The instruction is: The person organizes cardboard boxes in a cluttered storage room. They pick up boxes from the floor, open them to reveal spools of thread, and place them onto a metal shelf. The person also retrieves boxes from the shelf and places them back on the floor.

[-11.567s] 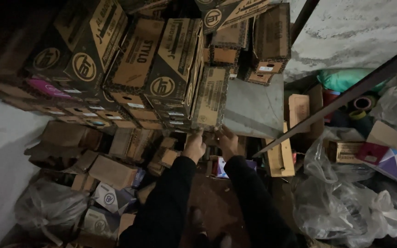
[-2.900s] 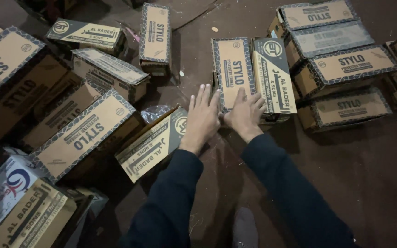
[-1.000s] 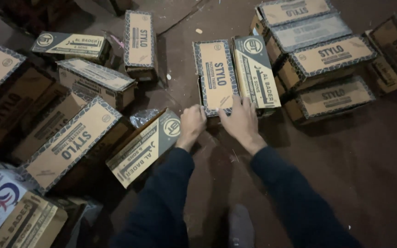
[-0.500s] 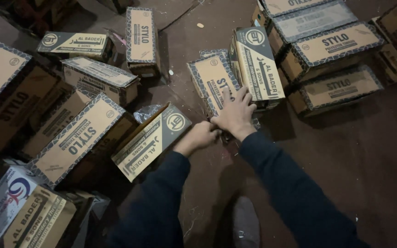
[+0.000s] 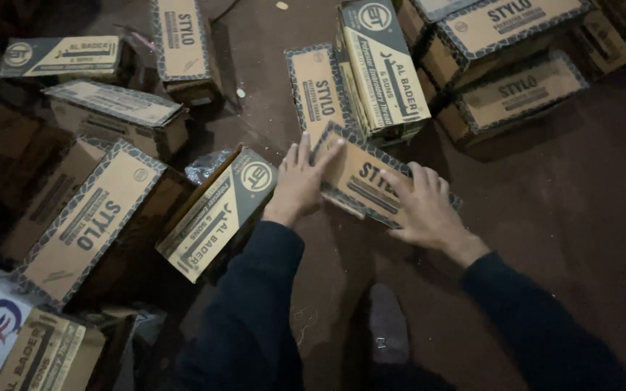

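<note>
Since half a second ago, the flat cardboard box (image 5: pixel 371 185) has come away from the two standing boxes (image 5: pixel 360 80) and now lies tilted on the brown floor (image 5: pixel 581 217) between both hands. From the head camera, the left hand (image 5: pixel 300 181) lies open with spread fingers on its near-left end, and the right hand (image 5: pixel 423 210) presses flat and open on its right side. I judge it stiff and rather light; holding both short ends seems safest. Another box (image 5: pixel 219 210) lies just left.

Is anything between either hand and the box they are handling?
No. The left hand lies flat on the tilted box at its near corner and the right hand rests on its lower edge. Nothing sits between them.
</note>
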